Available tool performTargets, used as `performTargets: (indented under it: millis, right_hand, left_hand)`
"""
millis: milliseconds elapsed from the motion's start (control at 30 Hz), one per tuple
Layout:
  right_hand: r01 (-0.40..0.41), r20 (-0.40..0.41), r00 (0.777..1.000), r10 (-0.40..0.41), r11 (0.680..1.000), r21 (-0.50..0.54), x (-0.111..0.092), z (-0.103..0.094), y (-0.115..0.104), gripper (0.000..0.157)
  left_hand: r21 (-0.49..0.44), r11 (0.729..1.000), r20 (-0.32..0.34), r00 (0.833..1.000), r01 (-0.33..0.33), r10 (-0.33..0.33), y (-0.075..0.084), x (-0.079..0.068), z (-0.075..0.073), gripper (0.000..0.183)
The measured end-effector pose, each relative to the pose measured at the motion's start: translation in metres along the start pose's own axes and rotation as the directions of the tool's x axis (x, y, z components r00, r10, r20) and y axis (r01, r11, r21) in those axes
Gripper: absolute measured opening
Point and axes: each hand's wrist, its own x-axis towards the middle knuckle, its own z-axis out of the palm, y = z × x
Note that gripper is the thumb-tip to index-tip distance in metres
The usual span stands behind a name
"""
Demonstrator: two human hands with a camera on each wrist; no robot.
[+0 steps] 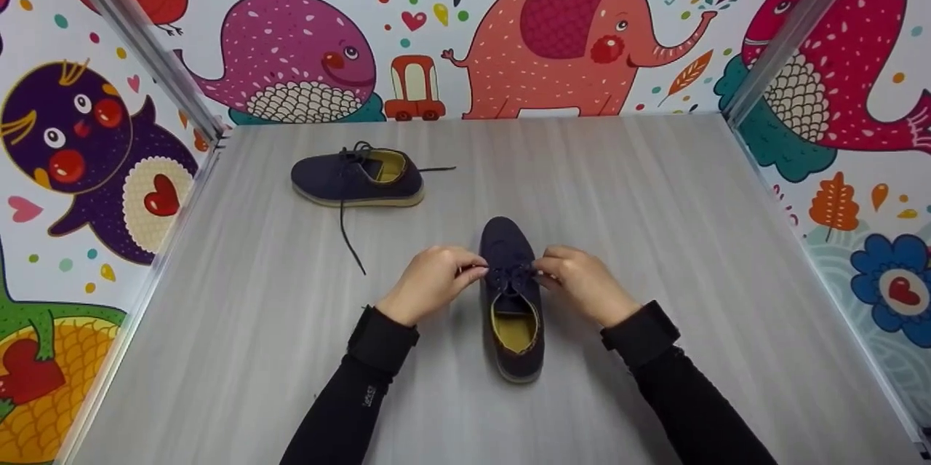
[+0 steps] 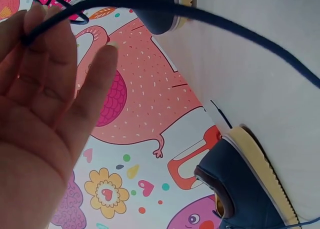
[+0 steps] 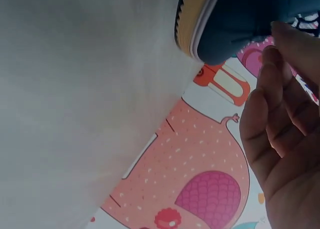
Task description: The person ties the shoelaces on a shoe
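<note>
A dark navy lace-up shoe (image 1: pixel 515 334) with a yellow lining stands on the floor, its toe pointing away from me. Its bow-like knot of laces (image 1: pixel 513 277) lies between my hands. At the shoe's left side my left hand (image 1: pixel 436 279) pinches a shoelace; the left wrist view shows this dark lace (image 2: pixel 200 13) running across in front of the fingers. On the opposite side, my right hand (image 1: pixel 582 283) has thumb and fingertips together on the lacing. The lace is mostly hidden there, though the shoe's toe (image 3: pixel 225 34) shows beside the fingers in the right wrist view.
A matching shoe (image 1: pixel 327 177) rests farther back on the left, toe pointing left, with one loose lace (image 1: pixel 351 243) trailing toward me and another to its right. Printed cartoon panels (image 1: pixel 429 28) in metal frames border the grey floor (image 1: pixel 654 196) at the back and sides.
</note>
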Motion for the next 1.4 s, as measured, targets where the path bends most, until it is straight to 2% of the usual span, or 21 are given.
performTargets:
  millis: [167, 300, 400, 600, 700, 767, 867, 967, 1100, 1233, 1400]
  right_hand:
    - [0.004, 0.0, 1.0, -0.004, 1.0, -0.008, 0.001, 0.002, 0.0, 0.014]
    - [-0.032, 0.018, 0.999, 0.032, 0.999, 0.01, -0.007, -0.007, 0.01, 0.013]
    - [-0.09, 0.016, 0.996, 0.09, 0.996, 0.006, -0.022, -0.019, 0.027, 0.014]
    - [-0.238, 0.018, 0.97, 0.242, 0.965, -0.109, -0.061, -0.052, 0.059, 0.014]
    - [-0.299, 0.039, 0.95, 0.309, 0.941, -0.156, -0.074, -0.063, 0.063, 0.013]
    - [-0.314, 0.044, 0.945, 0.325, 0.936, -0.162, -0.077, -0.065, 0.06, 0.014]
    - [-0.277, 0.028, 0.959, 0.284, 0.95, -0.146, -0.07, -0.057, 0.047, 0.018]
    - [-0.187, 0.002, 0.982, 0.188, 0.976, -0.111, -0.052, -0.04, 0.028, 0.023]
    - [-0.098, 0.01, 0.995, 0.099, 0.993, -0.062, -0.028, -0.015, 0.004, 0.022]
    - [-0.079, -0.005, 0.997, 0.078, 0.996, -0.046, -0.015, -0.001, -0.009, 0.019]
    - [-0.077, -0.016, 0.997, 0.076, 0.996, -0.038, -0.013, 0.001, -0.012, 0.018]
  left_hand:
    - [-0.05, 0.999, 0.007, 1.0, -0.003, 0.003, -0.003, -0.001, 0.001, 0.014]
    - [-0.073, 0.997, 0.006, 1.0, 0.003, -0.003, -0.006, -0.003, 0.0, 0.013]
    - [-0.082, 0.997, 0.006, 1.0, 0.013, -0.012, -0.009, -0.006, -0.002, 0.013]
    - [-0.117, 0.991, 0.023, 0.998, 0.058, -0.056, -0.018, -0.014, -0.007, 0.012]
    - [-0.126, 0.988, 0.028, 0.996, 0.091, -0.088, -0.022, -0.018, -0.008, 0.011]
    - [-0.132, 0.985, 0.042, 0.994, 0.109, -0.105, -0.023, -0.02, -0.007, 0.013]
    - [-0.138, 0.982, 0.076, 0.99, 0.127, -0.118, -0.021, -0.021, -0.002, 0.021]
    - [-0.138, 0.983, 0.094, 0.989, 0.123, -0.11, -0.017, -0.018, 0.004, 0.026]
    - [-0.127, 0.986, 0.075, 0.992, 0.111, -0.102, -0.011, -0.013, 0.012, 0.022]
    - [-0.12, 0.988, 0.056, 0.994, 0.097, -0.091, -0.007, -0.008, 0.015, 0.02]
    - [-0.113, 0.99, 0.051, 0.996, 0.084, -0.079, -0.007, -0.011, 0.014, 0.018]
